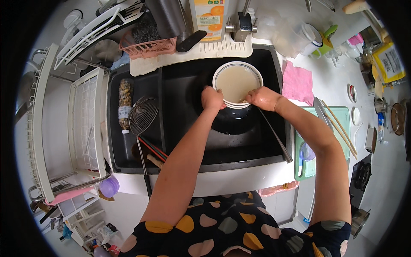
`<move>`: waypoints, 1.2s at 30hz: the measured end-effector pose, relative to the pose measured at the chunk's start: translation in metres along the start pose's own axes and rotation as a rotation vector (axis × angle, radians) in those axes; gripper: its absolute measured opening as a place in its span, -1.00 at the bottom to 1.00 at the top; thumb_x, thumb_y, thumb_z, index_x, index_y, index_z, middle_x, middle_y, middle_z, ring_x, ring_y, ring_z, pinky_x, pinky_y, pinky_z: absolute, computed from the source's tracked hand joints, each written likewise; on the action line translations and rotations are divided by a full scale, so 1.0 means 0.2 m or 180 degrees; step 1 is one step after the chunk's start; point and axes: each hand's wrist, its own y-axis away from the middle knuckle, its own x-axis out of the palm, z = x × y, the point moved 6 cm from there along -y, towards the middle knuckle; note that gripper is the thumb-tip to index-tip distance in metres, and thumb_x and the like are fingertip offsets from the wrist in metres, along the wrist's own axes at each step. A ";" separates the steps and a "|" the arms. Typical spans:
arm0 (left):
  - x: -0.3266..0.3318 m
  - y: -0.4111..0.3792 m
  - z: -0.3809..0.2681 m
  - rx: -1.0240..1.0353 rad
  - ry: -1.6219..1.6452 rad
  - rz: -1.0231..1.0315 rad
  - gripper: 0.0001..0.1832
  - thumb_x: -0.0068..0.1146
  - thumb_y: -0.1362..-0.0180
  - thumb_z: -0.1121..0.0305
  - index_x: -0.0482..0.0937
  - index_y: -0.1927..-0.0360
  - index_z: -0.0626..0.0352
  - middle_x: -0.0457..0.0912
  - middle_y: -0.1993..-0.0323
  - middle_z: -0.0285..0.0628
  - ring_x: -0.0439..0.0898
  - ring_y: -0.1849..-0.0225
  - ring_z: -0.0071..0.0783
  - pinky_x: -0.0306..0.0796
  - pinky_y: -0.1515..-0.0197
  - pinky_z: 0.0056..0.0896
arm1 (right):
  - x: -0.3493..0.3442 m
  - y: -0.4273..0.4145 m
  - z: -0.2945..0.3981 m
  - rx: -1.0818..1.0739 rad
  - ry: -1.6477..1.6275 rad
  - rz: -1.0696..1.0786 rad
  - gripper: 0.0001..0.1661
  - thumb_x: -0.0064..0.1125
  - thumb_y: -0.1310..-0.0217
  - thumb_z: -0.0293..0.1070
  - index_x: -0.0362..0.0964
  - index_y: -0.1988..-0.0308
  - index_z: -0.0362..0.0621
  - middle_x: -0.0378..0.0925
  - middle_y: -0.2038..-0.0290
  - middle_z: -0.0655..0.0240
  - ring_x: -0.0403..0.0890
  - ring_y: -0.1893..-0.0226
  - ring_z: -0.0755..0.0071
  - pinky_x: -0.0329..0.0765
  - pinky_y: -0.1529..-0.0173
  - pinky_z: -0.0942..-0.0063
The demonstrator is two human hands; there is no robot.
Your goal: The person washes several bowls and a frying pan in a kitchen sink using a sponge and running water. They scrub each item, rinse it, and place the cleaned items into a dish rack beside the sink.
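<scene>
A white bowl with a dark line round its rim point(238, 84) holds cloudy, pale liquid over the black sink point(189, 128). My left hand point(212, 98) grips its left edge, fingers at the rim. At the lower right rim is my right hand point(261, 99), its fingertips closed on the edge and partly inside; whether they pinch something small there cannot be told. Below the bowl sits a dark, rounded vessel point(232, 120) in the basin. The metal handle of a utensil point(278, 139) slants from under my right hand across the sink's front edge.
A wire skimmer point(143, 116) and a filled plastic bottle point(125, 106) lie in the left basin. Behind the sink stand the faucet point(241, 27) and a detergent bottle point(208, 19). A pink cloth point(297, 83), green cutting board point(342, 120), knife point(321, 110) and chopsticks point(340, 128) lie right.
</scene>
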 end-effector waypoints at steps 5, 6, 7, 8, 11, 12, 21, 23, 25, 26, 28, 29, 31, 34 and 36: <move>0.03 -0.03 0.07 -0.0092 0.0184 -0.0024 -0.75 0.09 0.03 0.53 0.33 0.33 0.51 0.56 0.65 0.06 0.60 0.70 -0.26 0.49 0.71 -0.44 | -0.04 -0.01 0.10 0.0079 0.0317 -0.0276 -0.87 -0.05 0.07 -0.49 0.33 0.39 -0.27 0.45 0.50 0.17 0.57 0.48 0.19 0.54 0.41 0.37; 0.02 -0.02 0.05 -0.0043 0.0169 -0.0093 -0.75 0.10 0.04 0.54 0.33 0.32 0.50 0.56 0.65 0.06 0.60 0.70 -0.25 0.49 0.72 -0.44 | -0.06 -0.01 0.11 0.0120 0.0265 -0.0290 -0.87 -0.04 0.07 -0.49 0.32 0.40 -0.27 0.45 0.49 0.18 0.56 0.47 0.19 0.54 0.41 0.37; 0.02 0.00 0.04 0.0006 0.0153 -0.0164 -0.74 0.10 0.05 0.55 0.32 0.31 0.49 0.56 0.64 0.07 0.60 0.70 -0.25 0.49 0.72 -0.43 | -0.08 -0.01 0.12 0.0159 0.0213 -0.0304 -0.88 -0.04 0.07 -0.49 0.32 0.40 -0.27 0.45 0.49 0.18 0.56 0.47 0.20 0.53 0.41 0.37; 0.01 0.02 0.02 0.0055 0.0138 -0.0236 -0.73 0.10 0.06 0.55 0.32 0.31 0.48 0.56 0.64 0.07 0.59 0.70 -0.25 0.49 0.72 -0.43 | -0.11 0.00 0.13 0.0155 0.0226 -0.0394 -0.88 -0.04 0.07 -0.49 0.31 0.41 -0.26 0.45 0.49 0.18 0.56 0.47 0.19 0.53 0.42 0.37; -0.03 0.09 -0.05 0.0209 0.0170 -0.0255 -0.71 0.08 0.04 0.55 0.28 0.27 0.46 0.56 0.60 0.09 0.59 0.70 -0.24 0.49 0.73 -0.41 | -0.19 0.01 0.18 0.0143 0.0268 -0.0580 -0.90 -0.04 0.07 -0.49 0.31 0.42 -0.25 0.44 0.49 0.19 0.55 0.48 0.20 0.52 0.42 0.38; -0.04 0.12 -0.07 0.0227 0.0220 -0.0255 -0.71 0.07 0.04 0.55 0.27 0.27 0.46 0.56 0.59 0.10 0.59 0.70 -0.23 0.49 0.73 -0.40 | -0.23 0.02 0.20 0.0151 0.0281 -0.0576 -0.90 -0.04 0.07 -0.49 0.31 0.41 -0.24 0.44 0.49 0.20 0.54 0.47 0.20 0.52 0.41 0.39; -0.14 0.41 -0.16 0.0448 0.0712 -0.0445 -0.72 -0.06 0.00 0.58 0.20 0.23 0.52 0.54 0.42 0.19 0.61 0.63 -0.11 0.56 0.66 -0.38 | -0.48 0.07 0.40 0.0383 0.0167 -0.0522 -0.91 -0.01 0.10 -0.48 0.31 0.44 -0.21 0.44 0.49 0.21 0.54 0.45 0.23 0.52 0.41 0.41; -0.17 0.47 -0.18 0.0484 0.0606 -0.0432 -0.73 -0.08 -0.01 0.59 0.22 0.21 0.52 0.54 0.39 0.20 0.61 0.62 -0.11 0.57 0.65 -0.37 | -0.51 0.08 0.44 0.0470 0.0080 -0.0429 -0.90 0.00 0.10 -0.48 0.30 0.45 -0.22 0.44 0.50 0.20 0.54 0.46 0.22 0.52 0.42 0.40; -0.17 0.49 -0.14 0.0445 0.0527 -0.0172 -0.74 -0.11 -0.02 0.59 0.26 0.19 0.51 0.55 0.41 0.17 0.61 0.62 -0.13 0.57 0.65 -0.36 | -0.54 0.08 0.49 0.0411 0.0003 -0.0523 -0.88 0.02 0.12 -0.50 0.31 0.44 -0.25 0.45 0.50 0.18 0.55 0.48 0.18 0.52 0.43 0.37; -0.17 0.50 -0.13 0.0425 0.0486 -0.0043 -0.74 -0.12 -0.02 0.60 0.28 0.18 0.50 0.55 0.41 0.15 0.61 0.63 -0.13 0.57 0.65 -0.36 | -0.55 0.08 0.51 0.0410 -0.0024 -0.0525 -0.88 0.02 0.13 -0.50 0.31 0.44 -0.25 0.46 0.50 0.17 0.55 0.47 0.17 0.52 0.42 0.37; -0.17 0.54 -0.10 0.0346 0.0635 0.0079 -0.75 -0.15 -0.04 0.60 0.32 0.17 0.47 0.55 0.42 0.13 0.61 0.62 -0.15 0.56 0.66 -0.35 | -0.57 0.10 0.56 0.0438 -0.0158 -0.0432 -0.87 0.03 0.14 -0.51 0.32 0.44 -0.27 0.47 0.49 0.15 0.56 0.46 0.15 0.53 0.41 0.35; -0.17 0.55 -0.08 0.0306 0.0709 0.0139 -0.75 -0.16 -0.04 0.60 0.34 0.16 0.45 0.56 0.43 0.11 0.61 0.62 -0.15 0.56 0.67 -0.35 | -0.56 0.10 0.57 0.0465 -0.0171 -0.0379 -0.84 0.06 0.15 -0.50 0.31 0.43 -0.26 0.47 0.48 0.17 0.56 0.45 0.16 0.52 0.40 0.36; -0.16 0.58 -0.06 0.0186 0.0722 0.0300 -0.72 -0.21 -0.06 0.59 0.34 0.12 0.41 0.54 0.37 0.08 0.62 0.59 -0.20 0.56 0.62 -0.36 | -0.53 0.11 0.60 0.0517 -0.0203 -0.0266 -0.79 0.13 0.17 -0.49 0.30 0.40 -0.24 0.47 0.46 0.19 0.55 0.43 0.17 0.51 0.39 0.36; -0.16 0.61 -0.03 0.0087 0.0767 0.0390 -0.71 -0.24 -0.07 0.57 0.35 0.11 0.38 0.54 0.35 0.06 0.62 0.57 -0.22 0.56 0.60 -0.36 | -0.51 0.12 0.61 0.0457 -0.0231 -0.0329 -0.80 0.15 0.13 -0.46 0.31 0.42 -0.25 0.48 0.46 0.18 0.55 0.44 0.14 0.50 0.38 0.34; -0.16 0.61 -0.01 0.0050 0.0757 0.0400 -0.72 -0.23 -0.07 0.56 0.36 0.12 0.39 0.54 0.38 0.06 0.61 0.59 -0.21 0.55 0.61 -0.36 | -0.51 0.12 0.62 0.0433 -0.0333 -0.0392 -0.82 0.12 0.15 -0.49 0.32 0.43 -0.27 0.48 0.47 0.15 0.55 0.44 0.12 0.51 0.38 0.33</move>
